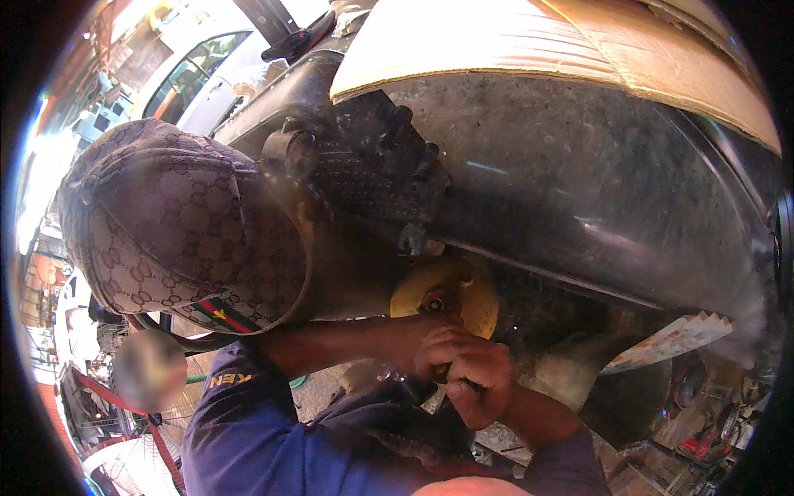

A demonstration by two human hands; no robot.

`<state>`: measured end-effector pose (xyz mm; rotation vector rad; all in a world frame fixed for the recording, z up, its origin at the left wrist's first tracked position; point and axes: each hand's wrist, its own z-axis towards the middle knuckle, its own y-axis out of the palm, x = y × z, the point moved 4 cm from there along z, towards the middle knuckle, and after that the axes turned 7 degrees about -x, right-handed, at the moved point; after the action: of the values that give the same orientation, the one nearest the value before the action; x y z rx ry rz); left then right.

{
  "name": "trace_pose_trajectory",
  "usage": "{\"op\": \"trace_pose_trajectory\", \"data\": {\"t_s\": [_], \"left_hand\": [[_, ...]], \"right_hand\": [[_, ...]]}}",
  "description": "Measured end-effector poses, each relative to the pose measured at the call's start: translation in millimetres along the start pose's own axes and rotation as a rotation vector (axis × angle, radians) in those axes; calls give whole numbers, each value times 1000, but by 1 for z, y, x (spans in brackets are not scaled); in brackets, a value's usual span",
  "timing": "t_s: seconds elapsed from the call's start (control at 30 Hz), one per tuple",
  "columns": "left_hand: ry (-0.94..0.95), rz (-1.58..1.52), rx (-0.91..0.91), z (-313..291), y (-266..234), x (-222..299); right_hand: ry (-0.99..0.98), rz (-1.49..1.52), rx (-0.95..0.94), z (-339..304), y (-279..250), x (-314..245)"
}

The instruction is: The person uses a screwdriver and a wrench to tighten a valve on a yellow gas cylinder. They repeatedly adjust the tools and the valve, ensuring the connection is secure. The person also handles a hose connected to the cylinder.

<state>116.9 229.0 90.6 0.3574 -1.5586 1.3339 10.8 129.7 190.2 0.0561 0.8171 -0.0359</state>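
Below a dark car panel [571, 182], at the lower edge of a yellow disc [463, 281], the right hand [482, 374] curls tight against the left hand [432, 343], whose grip I cannot tell.

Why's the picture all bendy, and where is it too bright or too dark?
In the head view, fisheye bends edges, leaving black corners; glare bleaches the tan cardboard sheet; pale streaks shine on the dark curved panel; deep shadow lies beneath it.
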Motion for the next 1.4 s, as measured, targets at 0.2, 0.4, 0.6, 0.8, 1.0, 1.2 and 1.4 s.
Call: {"op": "trace_pose_trajectory", "data": {"t_s": [0.2,0.4,0.6,0.8,1.0,1.2,1.4], "left_hand": [[-201,-72,-179,-6,-6,3],[-200,-175,-156,-4,-7,6],[-150,-228,-55,-2,-6,8],[-111,-17,42,-15,10,15],[-242,-210,54,-30,33,7],[-301,60,-84,-41,-8,-11],[-339,435,287,-76,-123,27]], "right_hand": [[-10,0,34,-8,6,4],[-4,20,15,-14,9,6],[2,-14,57,-24,14,9],[13,3,100,-24,27,3],[83,17,128,-44,48,16],[-9,-39,22,-30,44,46],[-122,-279,580,-73,-30,48]]}}
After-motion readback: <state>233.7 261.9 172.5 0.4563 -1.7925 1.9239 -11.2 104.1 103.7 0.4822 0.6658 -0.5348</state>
